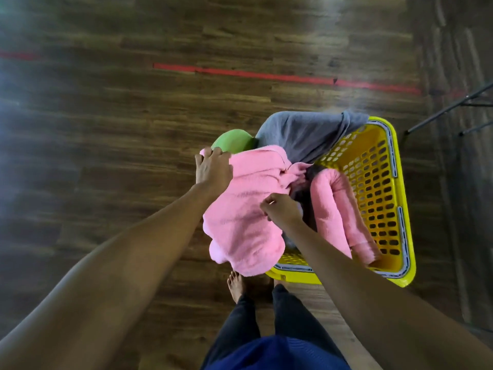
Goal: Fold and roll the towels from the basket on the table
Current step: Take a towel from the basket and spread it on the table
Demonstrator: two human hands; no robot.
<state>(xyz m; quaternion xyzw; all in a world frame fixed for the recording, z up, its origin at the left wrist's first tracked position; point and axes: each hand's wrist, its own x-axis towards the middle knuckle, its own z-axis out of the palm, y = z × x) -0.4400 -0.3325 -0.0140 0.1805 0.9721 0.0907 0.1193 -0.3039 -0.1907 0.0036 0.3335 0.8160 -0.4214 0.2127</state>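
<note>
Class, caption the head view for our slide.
Left hand and right hand grip a pink towel over the yellow basket.

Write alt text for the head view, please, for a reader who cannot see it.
A person's left hand and right hand grip a pink towel over the rim of a yellow basket on a wooden floor. A grey towel and a second pink towel lie in the basket.

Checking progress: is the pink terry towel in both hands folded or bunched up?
Bunched, not folded: the pink terry towel hangs crumpled over the yellow plastic basket, gripped by the left hand and right hand.
</note>
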